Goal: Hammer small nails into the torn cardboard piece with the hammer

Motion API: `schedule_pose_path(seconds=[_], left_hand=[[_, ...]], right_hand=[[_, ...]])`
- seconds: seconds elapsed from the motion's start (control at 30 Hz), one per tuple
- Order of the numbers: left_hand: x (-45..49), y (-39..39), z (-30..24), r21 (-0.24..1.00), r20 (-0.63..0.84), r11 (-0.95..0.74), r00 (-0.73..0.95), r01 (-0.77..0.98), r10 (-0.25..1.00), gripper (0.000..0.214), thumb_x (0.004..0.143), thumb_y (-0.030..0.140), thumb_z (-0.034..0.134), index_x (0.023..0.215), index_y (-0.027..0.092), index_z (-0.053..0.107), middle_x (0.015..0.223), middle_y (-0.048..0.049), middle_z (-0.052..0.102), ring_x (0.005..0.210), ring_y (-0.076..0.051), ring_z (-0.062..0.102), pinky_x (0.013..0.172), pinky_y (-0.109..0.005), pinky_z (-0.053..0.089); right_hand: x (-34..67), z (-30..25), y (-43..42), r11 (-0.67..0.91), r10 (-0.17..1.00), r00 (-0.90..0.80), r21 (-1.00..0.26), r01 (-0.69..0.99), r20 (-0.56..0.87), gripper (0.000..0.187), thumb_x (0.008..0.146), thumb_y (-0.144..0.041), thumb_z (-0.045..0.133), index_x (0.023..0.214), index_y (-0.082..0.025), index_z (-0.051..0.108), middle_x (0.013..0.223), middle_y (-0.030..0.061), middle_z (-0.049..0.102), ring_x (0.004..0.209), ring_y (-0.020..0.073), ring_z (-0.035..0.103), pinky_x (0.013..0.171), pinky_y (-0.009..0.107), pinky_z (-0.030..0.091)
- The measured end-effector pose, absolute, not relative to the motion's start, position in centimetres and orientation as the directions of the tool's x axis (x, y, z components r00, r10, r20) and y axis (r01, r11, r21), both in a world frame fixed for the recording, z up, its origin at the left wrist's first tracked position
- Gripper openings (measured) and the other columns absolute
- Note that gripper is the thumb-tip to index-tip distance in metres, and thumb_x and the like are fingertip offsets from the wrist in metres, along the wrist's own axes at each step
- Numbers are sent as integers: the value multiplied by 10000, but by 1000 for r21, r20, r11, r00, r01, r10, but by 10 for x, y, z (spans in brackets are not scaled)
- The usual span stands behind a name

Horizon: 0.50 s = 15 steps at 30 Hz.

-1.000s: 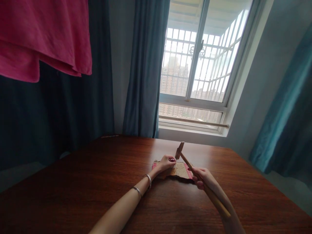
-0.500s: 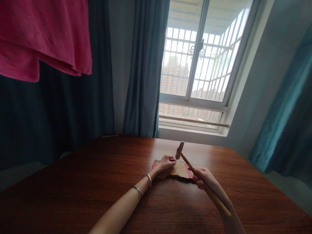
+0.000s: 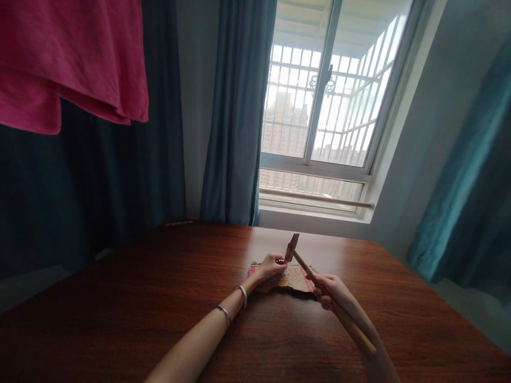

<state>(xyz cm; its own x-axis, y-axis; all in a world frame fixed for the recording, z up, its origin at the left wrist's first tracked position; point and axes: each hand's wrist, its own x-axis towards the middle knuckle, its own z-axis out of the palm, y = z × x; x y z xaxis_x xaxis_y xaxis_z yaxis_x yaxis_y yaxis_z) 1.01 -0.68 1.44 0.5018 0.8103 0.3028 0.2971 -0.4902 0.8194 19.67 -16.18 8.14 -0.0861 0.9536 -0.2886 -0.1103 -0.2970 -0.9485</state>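
Observation:
My right hand is closed round the wooden handle of a hammer, whose metal head is raised just right of my left fingertips. My left hand is closed in a pinch over a flat piece with a tan, dark-speckled middle and pink ends. What its fingertips hold, perhaps something small, is too tiny to make out. The speckled piece lies on the wooden table, its left part partly covered by my left hand. Two bracelets circle my left wrist and forearm.
A barred window stands beyond the table, with a blue curtain to its left and another curtain at the right. Pink cloth hangs at the upper left. The table's right edge slants toward me.
The hammer's head has come slightly down and left, nearer my left fingertips. My left hand keeps its pinch over the speckled piece. The whole view has shifted very slightly.

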Motion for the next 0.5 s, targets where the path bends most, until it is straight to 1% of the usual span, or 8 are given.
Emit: schedule_pose_path(seconds=[0.17,0.3,0.4,0.5], left_hand=[[11,-4,11,820,330,-508,507,264,796,217,681,267,593,769,94,689,724,-46,669,684,-152,572,605,-208,396],[11,-5,12,825,311,-493,505,278,805,222,675,272,595,771,94,686,736,-44,668,697,-160,573,598,-208,395],[11,-6,13,819,319,-498,496,285,808,200,671,257,591,755,102,686,726,-38,669,701,-158,580,618,-211,409],[11,-6,12,818,330,-503,488,280,808,191,670,249,584,745,105,686,728,-42,674,700,-156,588,627,-211,417]], right_hand=[[198,78,-160,-291,954,-118,-948,-129,-276,364,672,-473,647,832,-154,576,505,-63,465,316,10,309,317,151,176],[198,77,-159,-297,952,-112,-948,-113,-285,363,681,-479,641,829,-153,581,511,-57,475,322,10,308,319,150,184],[199,77,-159,-286,957,-85,-952,-111,-278,371,674,-466,640,858,-147,594,506,-55,478,321,14,318,321,155,198],[203,75,-155,-237,971,-12,-966,-98,-237,332,655,-443,638,784,-143,581,496,-47,487,314,29,345,316,167,228]])
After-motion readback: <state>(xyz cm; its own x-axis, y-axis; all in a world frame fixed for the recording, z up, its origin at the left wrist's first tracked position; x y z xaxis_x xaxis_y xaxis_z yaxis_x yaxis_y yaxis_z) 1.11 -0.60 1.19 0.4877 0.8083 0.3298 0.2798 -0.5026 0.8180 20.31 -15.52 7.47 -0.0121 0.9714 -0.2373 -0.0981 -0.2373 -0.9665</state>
